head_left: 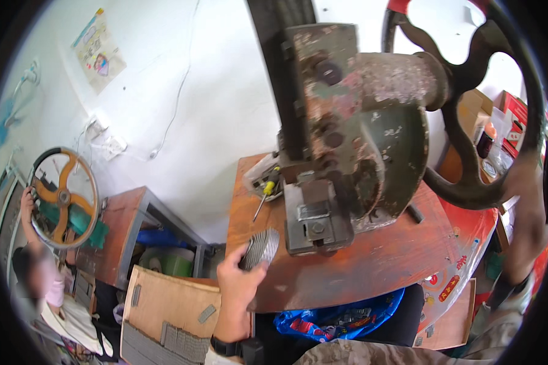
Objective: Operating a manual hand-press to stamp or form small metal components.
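My left hand is closed around a stack of small thin grey metal pieces, held above the left part of the wooden tabletop. To the right of the stack stands an old hand press with worn green paint. Its metal die block sits low at the front. My right hand is at the lower right rim of the press's large dark handwheel. Motion smears its fingers, so their grip does not show.
A yellow-handled screwdriver lies beside the press. Below the table hangs a blue bag of metal pieces. A wooden board at lower left carries rows of them. Further left, another person holds an orange-spoked handwheel.
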### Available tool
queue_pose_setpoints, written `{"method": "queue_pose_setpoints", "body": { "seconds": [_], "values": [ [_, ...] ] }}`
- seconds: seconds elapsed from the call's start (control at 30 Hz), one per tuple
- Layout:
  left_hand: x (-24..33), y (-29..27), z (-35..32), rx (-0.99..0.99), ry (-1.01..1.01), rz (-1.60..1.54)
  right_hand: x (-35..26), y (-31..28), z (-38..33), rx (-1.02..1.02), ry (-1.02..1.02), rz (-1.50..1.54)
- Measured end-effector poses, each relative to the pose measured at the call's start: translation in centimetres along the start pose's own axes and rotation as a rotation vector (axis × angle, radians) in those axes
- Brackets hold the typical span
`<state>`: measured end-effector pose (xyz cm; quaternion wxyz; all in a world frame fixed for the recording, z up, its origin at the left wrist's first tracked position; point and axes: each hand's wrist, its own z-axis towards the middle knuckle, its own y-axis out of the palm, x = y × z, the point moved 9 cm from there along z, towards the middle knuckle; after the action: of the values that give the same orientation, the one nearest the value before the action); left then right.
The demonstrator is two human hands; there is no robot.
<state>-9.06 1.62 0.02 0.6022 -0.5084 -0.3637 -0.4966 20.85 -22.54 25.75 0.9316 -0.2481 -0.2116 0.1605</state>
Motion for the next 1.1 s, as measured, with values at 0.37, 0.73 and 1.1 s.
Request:
{"method": "queue_pose_setpoints", "body": {
  "seconds": [0.37,0.73,1.1],
  "values": [
    [0.0,8.0,-8.3,-0.269,0.529,0.38,-12.0,24.1,-12.9,-0.284,0.367,0.628],
    [0.2,7.3,-8.0,-0.28,0.488,0.307,-13.5,25.1,-12.2,-0.306,0.408,0.506],
    [-0.7,7.3,-7.5,-0.273,0.377,0.244,-9.5,25.9,-14.2,-0.261,0.814,0.784]
  ]
}}
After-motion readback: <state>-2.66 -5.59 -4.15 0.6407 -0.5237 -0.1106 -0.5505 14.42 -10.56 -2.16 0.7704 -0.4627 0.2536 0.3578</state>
